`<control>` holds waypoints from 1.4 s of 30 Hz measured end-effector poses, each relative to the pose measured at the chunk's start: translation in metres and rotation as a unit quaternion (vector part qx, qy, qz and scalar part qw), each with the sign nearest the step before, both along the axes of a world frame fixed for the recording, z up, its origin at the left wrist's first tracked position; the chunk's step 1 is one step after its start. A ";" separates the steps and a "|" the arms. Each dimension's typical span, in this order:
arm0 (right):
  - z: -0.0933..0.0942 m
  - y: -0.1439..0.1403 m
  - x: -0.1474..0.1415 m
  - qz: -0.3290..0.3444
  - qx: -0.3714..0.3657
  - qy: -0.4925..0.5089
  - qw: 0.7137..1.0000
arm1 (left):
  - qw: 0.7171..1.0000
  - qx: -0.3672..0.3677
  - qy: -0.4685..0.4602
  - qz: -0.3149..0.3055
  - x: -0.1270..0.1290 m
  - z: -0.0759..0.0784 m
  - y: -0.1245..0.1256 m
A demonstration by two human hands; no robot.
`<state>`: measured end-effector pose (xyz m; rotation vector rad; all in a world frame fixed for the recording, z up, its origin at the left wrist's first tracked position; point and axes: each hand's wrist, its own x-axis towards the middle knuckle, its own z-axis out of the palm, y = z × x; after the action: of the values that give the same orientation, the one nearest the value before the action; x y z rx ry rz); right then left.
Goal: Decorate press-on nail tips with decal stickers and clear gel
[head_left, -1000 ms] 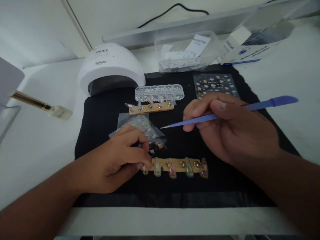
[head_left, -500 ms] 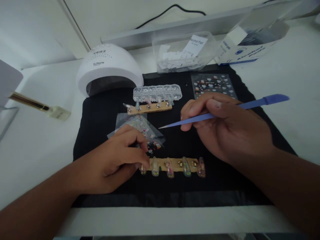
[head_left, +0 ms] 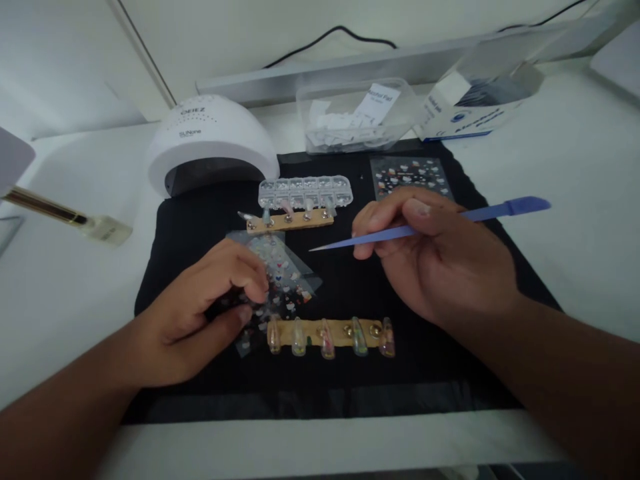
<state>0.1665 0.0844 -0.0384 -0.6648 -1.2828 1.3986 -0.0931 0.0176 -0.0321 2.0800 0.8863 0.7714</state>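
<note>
Tweezers (head_left: 430,227) sit pinched in right hand (head_left: 440,260); left hand (head_left: 210,307) pinches sticker sheets (head_left: 280,280) beside it.

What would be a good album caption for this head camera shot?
Right hand holds blue tweezers while left hand pinches a sticker sheet beside nail tips.

Two nail strips (head_left: 330,333), perhaps three sticker sheets (head_left: 280,277)

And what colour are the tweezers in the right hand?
Blue. The tweezers in the right hand show best in the head view.
</note>
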 end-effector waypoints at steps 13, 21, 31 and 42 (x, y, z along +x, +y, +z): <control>0.002 -0.002 -0.002 -0.057 0.021 0.010 0.998 | 1.000 0.022 0.015 0.014 0.002 -0.008 0.002; 0.002 0.002 -0.002 -0.067 0.027 0.010 0.997 | 0.990 -0.015 0.130 -0.046 0.002 0.004 -0.003; 0.000 0.003 -0.003 -0.074 0.021 0.007 0.997 | 0.970 0.065 0.234 -0.002 0.015 0.001 -0.010; 0.001 0.008 -0.002 -0.089 0.034 0.011 0.995 | 0.968 0.067 0.243 0.010 0.017 -0.003 -0.010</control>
<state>0.1641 0.0922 -0.0373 -0.6977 -1.2167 1.2098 -0.0763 0.0077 -0.0351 2.4345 1.1406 0.3351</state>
